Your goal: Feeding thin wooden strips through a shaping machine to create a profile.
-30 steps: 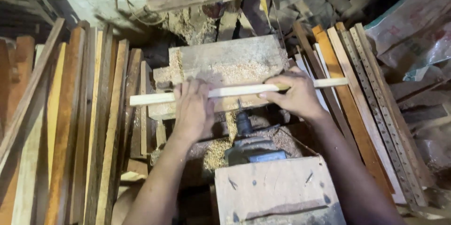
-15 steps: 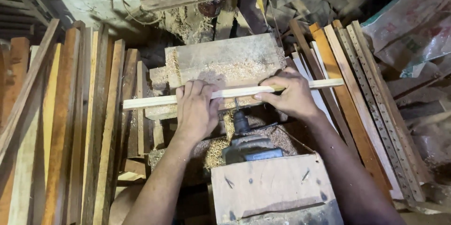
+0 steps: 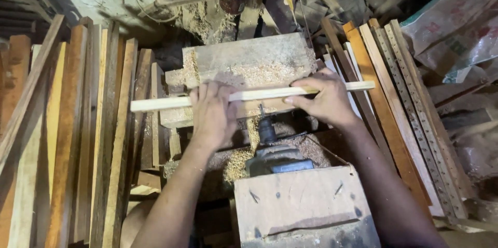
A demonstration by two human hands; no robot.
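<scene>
The pale wooden strip (image 3: 171,103) lies crosswise over a dusty wooden block (image 3: 249,66) that serves as the bench top, and both hands are on it. The left hand (image 3: 212,113) lies palm-down over the strip near its middle, fingers (image 3: 207,92) curled over its far edge, so the grip is closed on the strip. The right hand (image 3: 324,100) takes the strip further along, thumb on the near edge and fingers over the top, its grip likewise closed on it. Past the left hand's grip the strip sticks out free over the stacked planks; past the right hand's grip a short end juts toward the leaning boards.

Between the two grips, just on the near side of the strip, a dark drill chuck (image 3: 267,129) points up at the strip's near edge; whether its bit touches the wood cannot be told. Sawdust (image 3: 249,77) covers the block beyond the grips and gathers in a heap (image 3: 238,162) below the left wrist. Nearer the person than the chuck sits a grey motor housing (image 3: 280,162), and below it a pale wooden box (image 3: 303,206) with nails in its face.

Left of the left grip stand many upright planks (image 3: 72,139), brown and orange. Right of the right grip lean more boards (image 3: 394,113), one studded with a row of small holes (image 3: 420,123).
</scene>
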